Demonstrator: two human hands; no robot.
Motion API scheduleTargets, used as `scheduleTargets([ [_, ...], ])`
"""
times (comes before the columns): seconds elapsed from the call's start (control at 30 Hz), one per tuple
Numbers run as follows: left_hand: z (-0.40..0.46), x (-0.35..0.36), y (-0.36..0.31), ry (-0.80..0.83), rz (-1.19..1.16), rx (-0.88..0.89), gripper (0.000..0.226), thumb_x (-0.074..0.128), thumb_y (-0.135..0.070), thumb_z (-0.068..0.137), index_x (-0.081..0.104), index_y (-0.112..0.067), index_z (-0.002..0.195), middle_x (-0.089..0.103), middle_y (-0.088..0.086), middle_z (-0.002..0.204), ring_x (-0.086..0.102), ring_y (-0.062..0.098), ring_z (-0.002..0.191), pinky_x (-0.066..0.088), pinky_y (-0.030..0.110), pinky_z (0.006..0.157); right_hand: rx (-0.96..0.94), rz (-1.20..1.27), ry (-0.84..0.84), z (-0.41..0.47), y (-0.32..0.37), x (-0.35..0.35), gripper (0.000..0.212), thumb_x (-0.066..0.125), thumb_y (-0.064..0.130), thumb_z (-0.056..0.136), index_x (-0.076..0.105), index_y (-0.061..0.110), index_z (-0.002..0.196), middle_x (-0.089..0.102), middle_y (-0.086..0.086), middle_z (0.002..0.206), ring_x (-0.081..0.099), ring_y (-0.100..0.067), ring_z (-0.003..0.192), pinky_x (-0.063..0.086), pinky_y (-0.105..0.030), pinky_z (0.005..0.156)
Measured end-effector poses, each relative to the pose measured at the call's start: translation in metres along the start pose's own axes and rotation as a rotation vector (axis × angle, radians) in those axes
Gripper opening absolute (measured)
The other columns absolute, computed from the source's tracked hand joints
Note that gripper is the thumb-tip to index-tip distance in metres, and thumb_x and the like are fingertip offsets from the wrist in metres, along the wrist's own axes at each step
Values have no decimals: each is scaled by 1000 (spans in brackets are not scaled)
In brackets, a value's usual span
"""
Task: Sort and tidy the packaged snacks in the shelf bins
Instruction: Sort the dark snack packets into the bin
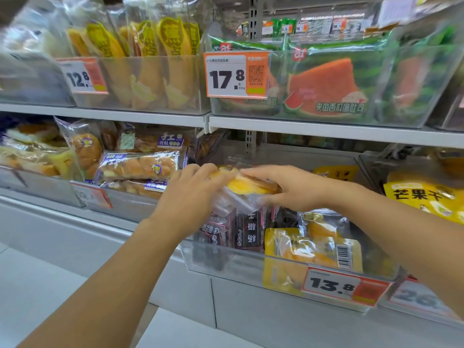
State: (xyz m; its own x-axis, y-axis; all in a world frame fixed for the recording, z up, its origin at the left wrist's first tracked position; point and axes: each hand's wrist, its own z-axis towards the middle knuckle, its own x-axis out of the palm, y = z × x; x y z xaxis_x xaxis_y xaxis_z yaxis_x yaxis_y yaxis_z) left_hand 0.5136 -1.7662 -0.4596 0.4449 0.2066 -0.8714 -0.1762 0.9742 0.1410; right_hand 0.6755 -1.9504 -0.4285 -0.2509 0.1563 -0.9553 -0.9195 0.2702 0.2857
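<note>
Yellow snack pack [247, 186] btwn left grip [193, 194], right grip [288, 187]

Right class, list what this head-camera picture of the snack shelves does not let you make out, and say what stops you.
- Label of the yellow bread packet: covered by the left hand and right hand gripping it.
- Far-left bin packets: blurred.
- Rightmost price tag: blurred and cut off by the frame edge.
- Small print on the 17.8 tag: too small.
- Dark packets: partly hidden behind the packet and the left hand.
</note>
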Motion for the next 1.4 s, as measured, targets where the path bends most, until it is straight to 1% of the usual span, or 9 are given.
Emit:
scheduleTargets([
  [0.2, 15, 0, -2, -206, 2, -63, 72, 65, 3, 82, 47, -35, 140, 56, 3, 123, 46, 32, 106, 41, 46, 84, 44, -58, -233, 23, -3, -3, 88, 42, -16, 86, 34, 42, 152, 63, -8, 128, 60, -23, 81, 45, -21, 56],
  [0.33, 26, 4, 1, -243, -167, -123, 55, 65, 5, 84, 59, -21, 132, 60, 8, 114, 47, 33, 98, 45, 48, 75, -17, 18, -234, 42, -5, -10, 59, 46, -2, 99, 46, 32, 147, 55, 10, 139, 52, -6, 112, 34, 5, 75],
  [0.43, 27, 6, -6, -51, -144, -144, 62, 78, -25, 83, 52, -25, 139, 56, 4, 121, 50, 30, 108, 43, 43, 83, -26, -54, -34, 52, -3, -4, 58, 47, 6, 102, 38, 36, 151, 50, 11, 146, 51, -12, 123, 40, -18, 101],
  [0.57, 39, 2, -4, 224, -43, -244, 87, 75, -46, 84, 25, -31, 154, 35, 6, 152, 33, 34, 136, 32, 47, 110, 121, -172, 148, 60, -5, -13, 91, 41, -9, 95, 1, 43, 157, 44, 3, 141, 51, -10, 74, 39, -15, 57],
  [0.67, 44, -8, 1, 466, -272, -297, 104, 76, -37, 84, 3, -32, 158, 21, 7, 161, 15, 38, 149, 23, 55, 118, 228, -217, 196, 60, -2, -16, 102, 43, -9, 91, -17, 47, 153, 41, -10, 152, 57, -24, 73, 49, -30, 55],
  [0.83, 37, -25, -11, 550, -376, -339, 104, 60, -31, 73, -3, -43, 156, -4, 3, 168, -7, 39, 152, 13, 68, 116, 337, -279, 170, 39, 0, -21, 96, 47, -2, 95, -20, 28, 156, 64, -11, 94, 46, -21, 56, 36, -28, 43],
  [1.03, 39, -28, -48, 197, -330, -127, 82, 59, -72, 81, 21, -52, 151, 4, -5, 167, -5, 28, 153, 2, 65, 119, 410, -342, 166, -15, -17, -36, 47, 60, 22, 91, 49, 13, 136, 61, -9, 122, 61, -27, 104, 54, -43, 89],
  [1.17, 42, -6, -64, 376, -216, -13, 72, 44, -82, 81, 32, -55, 147, 9, -6, 166, 2, 29, 153, 6, 68, 117, 395, -380, 191, -32, -28, -36, 75, 75, 49, 81, 46, 23, 146, 60, 1, 135, 58, -24, 118, 50, -41, 99],
  [1.4, 47, 4, -63, 332, -135, -45, 63, 51, -69, 90, 35, -49, 148, 16, -4, 164, 13, 32, 149, 18, 62, 117, 351, -396, 136, -23, -23, -28, 66, 85, 59, 64, 56, 19, 108, 62, 4, 94, 61, -17, 81, 51, -34, 67],
])
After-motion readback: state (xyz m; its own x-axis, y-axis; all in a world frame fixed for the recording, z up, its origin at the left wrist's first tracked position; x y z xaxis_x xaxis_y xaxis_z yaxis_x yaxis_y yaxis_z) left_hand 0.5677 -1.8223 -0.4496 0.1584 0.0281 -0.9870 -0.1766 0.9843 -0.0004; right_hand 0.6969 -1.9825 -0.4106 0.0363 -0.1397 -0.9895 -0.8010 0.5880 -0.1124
